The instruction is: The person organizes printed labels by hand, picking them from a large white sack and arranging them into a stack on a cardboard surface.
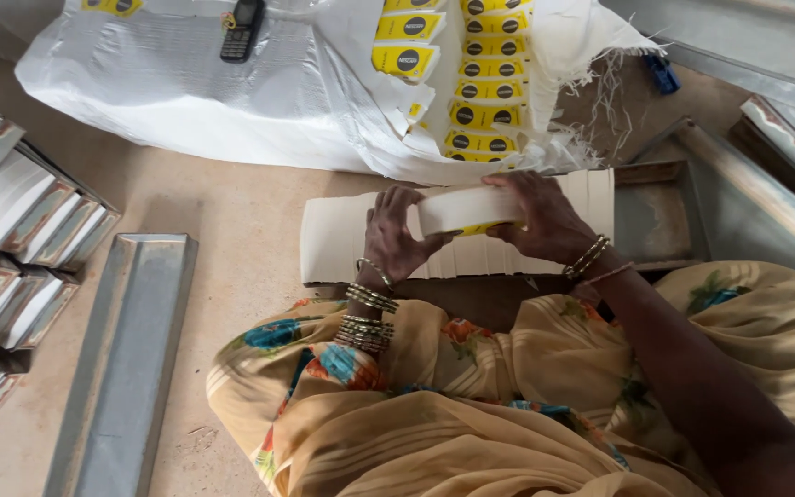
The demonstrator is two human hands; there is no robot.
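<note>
At centre of the head view, both hands meet over a small white packet [467, 208] with a yellow underside, held just above a row of white flat cards [342, 241] that lies across the floor in front of the person's lap. Left hand [396, 234]: grip closed on the left end of the packet, thumb on its near side, fingers curled over the top. Right hand [541, 217]: grip closed on the right end, fingers spread over the far edge. Bangles sit on both wrists.

Far side: a white woven sack [232, 92] lies open, torn and frayed at its right edge, with stacked yellow packets [485, 92] showing in two columns inside. A dark mobile phone [242, 29] rests on top of the sack, towards the far left.

Left side: a long grey metal channel [131, 350] lies on the floor, running near to far. Beyond it, at the left edge, bundles of white stacked sheets [20, 239] stand in tilted rows.

Right side: a shallow metal tray [655, 216] touches the right end of the card row, with further metal sections [766, 175] behind it.

Near foreground: patterned yellow cloth [508, 396] covers the person's lap.
</note>
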